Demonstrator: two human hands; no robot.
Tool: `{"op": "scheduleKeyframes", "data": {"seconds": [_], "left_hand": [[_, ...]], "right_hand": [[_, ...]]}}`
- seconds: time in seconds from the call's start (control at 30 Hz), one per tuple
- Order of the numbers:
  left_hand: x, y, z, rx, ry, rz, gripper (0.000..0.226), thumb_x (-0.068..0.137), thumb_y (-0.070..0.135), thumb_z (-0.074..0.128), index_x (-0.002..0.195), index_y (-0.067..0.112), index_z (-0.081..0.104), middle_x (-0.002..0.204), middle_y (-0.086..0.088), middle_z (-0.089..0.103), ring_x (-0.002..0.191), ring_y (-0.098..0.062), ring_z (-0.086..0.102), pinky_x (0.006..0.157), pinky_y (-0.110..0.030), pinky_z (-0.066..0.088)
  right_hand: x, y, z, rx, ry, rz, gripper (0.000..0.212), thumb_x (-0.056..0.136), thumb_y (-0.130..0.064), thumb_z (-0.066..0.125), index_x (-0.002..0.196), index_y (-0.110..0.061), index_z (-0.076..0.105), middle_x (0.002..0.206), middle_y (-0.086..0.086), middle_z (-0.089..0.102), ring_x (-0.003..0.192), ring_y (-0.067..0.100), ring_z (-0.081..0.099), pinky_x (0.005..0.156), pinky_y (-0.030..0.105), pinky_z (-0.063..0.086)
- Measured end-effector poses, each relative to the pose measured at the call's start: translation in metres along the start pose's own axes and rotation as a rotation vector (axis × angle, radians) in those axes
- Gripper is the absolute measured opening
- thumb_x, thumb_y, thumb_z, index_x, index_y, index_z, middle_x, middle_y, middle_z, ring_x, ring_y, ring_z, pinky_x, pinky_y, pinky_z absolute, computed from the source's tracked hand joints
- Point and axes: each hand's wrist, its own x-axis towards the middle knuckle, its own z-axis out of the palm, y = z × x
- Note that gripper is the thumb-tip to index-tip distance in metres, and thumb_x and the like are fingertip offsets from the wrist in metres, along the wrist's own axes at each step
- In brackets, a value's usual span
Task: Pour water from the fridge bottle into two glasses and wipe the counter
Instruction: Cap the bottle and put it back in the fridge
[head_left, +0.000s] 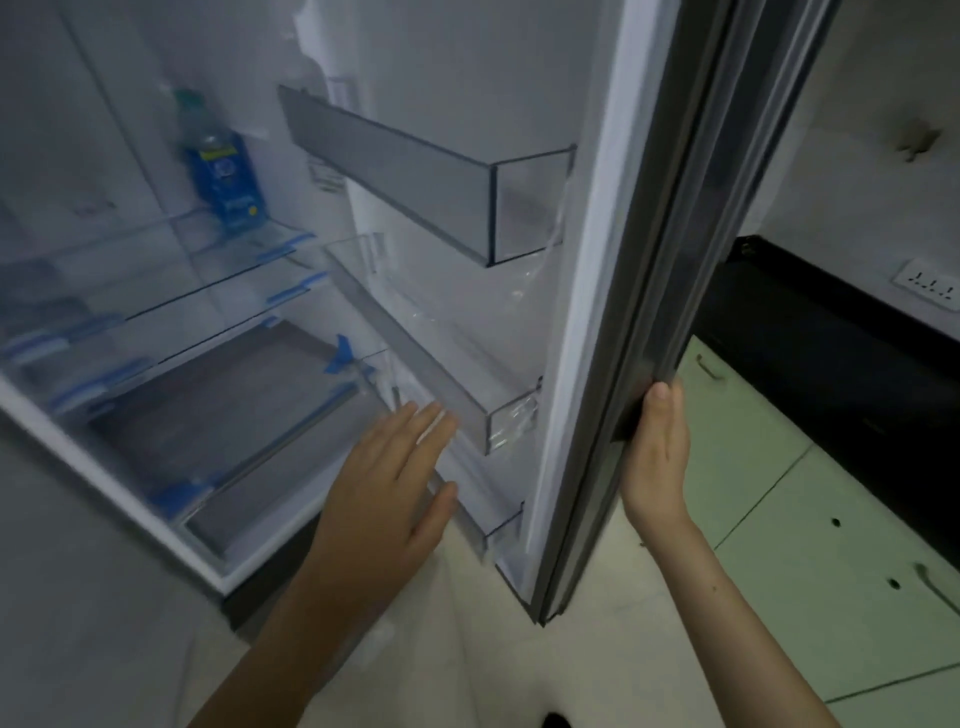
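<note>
We find no text we can actually read. The water bottle (221, 161) on the fridge's glass shelf (156, 270) wears a blue label (226, 179) with a yellow band and a round emblem, but its print is too blurred for us to make out.

Fridge door (649, 260): open, its edge gripped by the right hand (657, 452), thumb on the near face.
Left hand (387, 483): fingers straight, held before the door bins (415, 171) (contact unclear).
Water bottle (221, 161): blue label, upright at the back of a glass shelf (156, 270).
Beyond the door: black counter (831, 353), wall socket (930, 283), pale green cabinet doors (841, 571).
</note>
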Motion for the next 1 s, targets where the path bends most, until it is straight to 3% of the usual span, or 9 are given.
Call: {"op": "scheduleKeyframes", "data": {"seconds": [0.1,0.2,0.37,0.47,0.53,0.57,0.7,0.87,1.0], "left_hand": [[-0.049,-0.012,-0.036,0.042,-0.044,-0.057,0.052,0.093,0.033,0.047,0.140,0.011,0.044,0.142,-0.007,0.050,0.134,-0.025,0.043,0.105,-0.050,0.039],[-0.086,-0.023,-0.062,0.086,-0.069,-0.113,0.050,0.093,0.034,0.045,0.140,0.015,0.044,0.143,-0.002,0.047,0.136,-0.020,0.039,0.110,-0.045,0.034],[-0.138,-0.061,-0.104,0.132,-0.019,-0.250,0.050,0.094,0.035,0.046,0.140,0.015,0.042,0.142,-0.004,0.049,0.134,-0.021,0.041,0.108,-0.046,0.038],[-0.155,-0.089,-0.125,0.149,0.055,-0.359,0.051,0.093,0.035,0.046,0.140,0.013,0.043,0.143,-0.006,0.048,0.133,-0.023,0.043,0.108,-0.044,0.038],[-0.163,-0.107,-0.137,0.160,0.113,-0.456,0.054,0.094,0.038,0.043,0.141,0.011,0.041,0.145,-0.007,0.045,0.132,-0.024,0.042,0.111,-0.037,0.033],[-0.165,-0.115,-0.143,0.171,0.147,-0.507,0.056,0.094,0.040,0.042,0.142,0.011,0.040,0.145,-0.008,0.045,0.131,-0.024,0.043,0.111,-0.033,0.032],[-0.173,-0.146,-0.163,0.208,0.263,-0.688,0.064,0.094,0.043,0.041,0.146,0.008,0.031,0.147,-0.013,0.039,0.133,-0.028,0.039,0.110,-0.034,0.028],[-0.166,-0.188,-0.177,-0.102,0.344,-0.883,0.071,0.097,0.035,0.049,0.153,0.014,0.011,0.158,-0.004,0.018,0.142,-0.019,0.024,0.114,-0.027,0.019],[-0.155,-0.226,-0.183,-0.270,0.352,-0.862,0.072,0.098,0.036,0.048,0.153,0.022,0.005,0.159,0.004,0.011,0.142,-0.009,0.017,0.108,-0.018,0.012]], "right_hand": [[-0.043,-0.018,0.030,-0.051,0.001,-0.024,0.040,0.106,-0.028,0.027,0.115,0.004,0.048,0.096,0.015,0.052,0.086,0.002,0.048,0.084,0.015,0.043],[-0.072,-0.035,0.054,-0.107,0.056,-0.050,0.036,0.103,-0.026,0.029,0.106,0.005,0.046,0.087,0.008,0.045,0.072,-0.001,0.040,0.071,0.007,0.035],[-0.122,-0.055,0.100,-0.153,-0.026,-0.082,0.025,0.099,-0.022,0.033,0.105,-0.001,0.045,0.084,0.000,0.043,0.069,0.007,0.038,0.064,0.020,0.030],[-0.142,-0.059,0.131,-0.131,-0.091,-0.089,0.038,0.095,-0.040,0.035,0.123,-0.015,0.044,0.102,0.013,0.053,0.088,0.019,0.051,0.074,0.015,0.041],[-0.151,-0.065,0.153,-0.141,-0.125,-0.092,0.035,0.090,-0.050,0.038,0.124,-0.043,0.039,0.118,0.015,0.052,0.103,0.029,0.054,0.085,0.032,0.047],[-0.154,-0.069,0.163,-0.154,-0.155,-0.116,0.038,0.089,-0.050,0.038,0.127,-0.046,0.037,0.123,0.015,0.050,0.108,0.031,0.053,0.089,0.038,0.047],[-0.165,-0.076,0.204,-0.222,-0.282,-0.201,0.058,0.093,-0.047,0.039,0.144,-0.024,0.025,0.140,0.009,0.041,0.125,0.030,0.045,0.103,0.050,0.044],[-0.180,-0.084,0.257,-0.160,-0.348,-0.161,0.066,0.085,-0.048,0.041,0.146,-0.034,0.019,0.138,-0.017,0.032,0.127,0.008,0.039,0.107,0.024,0.033],[-0.192,-0.088,0.304,-0.184,-0.285,-0.124,0.063,0.086,-0.040,0.047,0.143,-0.039,0.019,0.132,-0.025,0.028,0.125,0.003,0.038,0.103,0.020,0.031]]}}
